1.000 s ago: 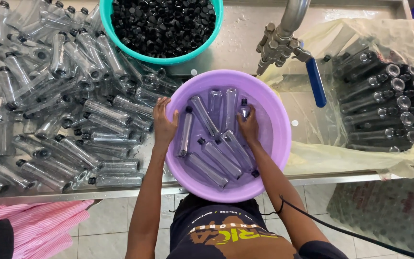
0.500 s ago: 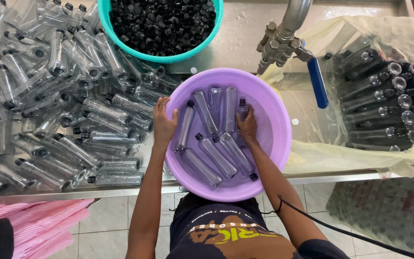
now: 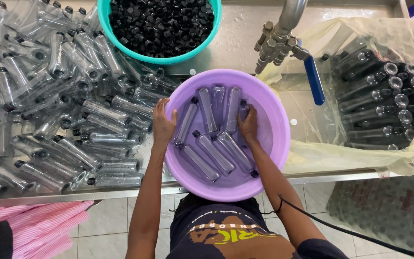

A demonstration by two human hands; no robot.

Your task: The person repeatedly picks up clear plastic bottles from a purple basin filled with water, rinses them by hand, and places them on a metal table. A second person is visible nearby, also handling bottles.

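A purple basin (image 3: pixel 274 124) stands at the front edge of a steel counter and holds several clear plastic bottles with black caps (image 3: pixel 212 152) lying in water. My left hand (image 3: pixel 162 123) rests over the basin's left rim, fingers curled beside a bottle. Inside the basin on the right, my right hand (image 3: pixel 248 125) grips one upright-lying small bottle (image 3: pixel 243 109) near its cap end.
A big heap of capped clear bottles (image 3: pixel 53 110) covers the counter on the left. A teal basin of black caps (image 3: pixel 161 24) sits behind. A metal tap with a blue lever (image 3: pixel 312 79) hangs at right, beside a plastic bag of open bottles (image 3: pixel 384 96).
The right hand has shifted slightly on its bottle; the left hand stays at the rim. Bottles in the basin lie much as before.
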